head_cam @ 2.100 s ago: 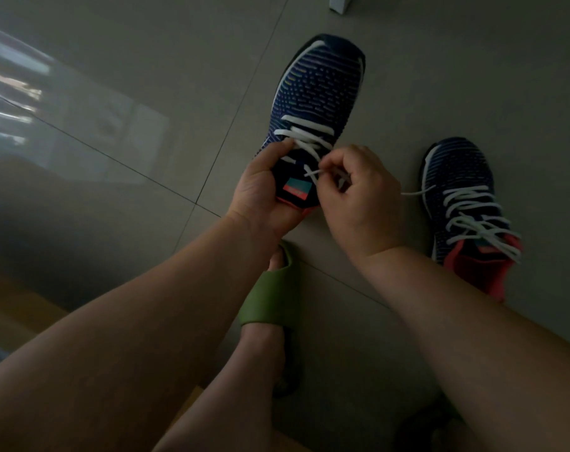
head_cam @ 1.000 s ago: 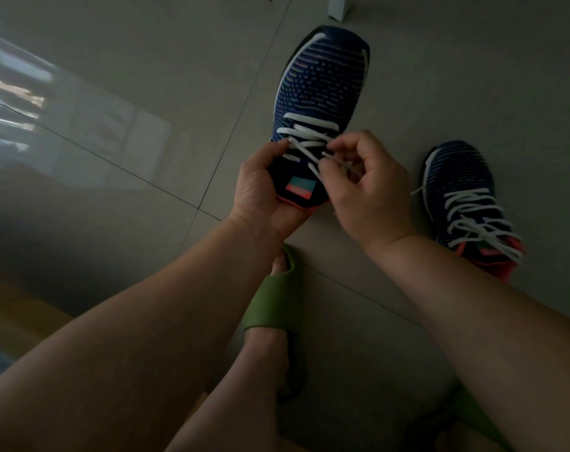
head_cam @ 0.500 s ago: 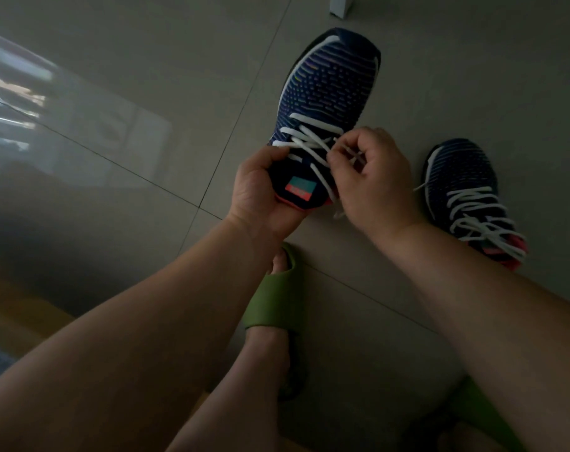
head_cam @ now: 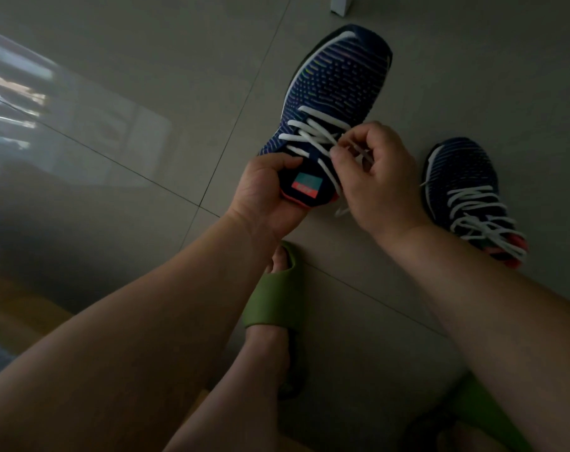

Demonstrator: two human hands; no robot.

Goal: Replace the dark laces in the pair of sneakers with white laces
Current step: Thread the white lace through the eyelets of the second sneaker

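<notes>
While left hand (head_cam: 260, 194) grips sneaker (head_cam: 335, 93), right fingers (head_cam: 342, 154) pinch white lace (head_cam: 313, 132).

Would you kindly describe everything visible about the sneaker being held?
The held sneaker is navy knit with fine pale striping, a white edge at the toe and a teal-and-coral tongue tag. White lace crosses its eyelets. Its toe points away. The left hand grips its heel end; the right hand pinches the lace.

The right hand (head_cam: 379, 177) has moved up the held sneaker (head_cam: 335, 102) to its right eyelets. The white lace (head_cam: 313, 132) it pinches now runs down past the tongue, its end hanging below the hand.
</notes>
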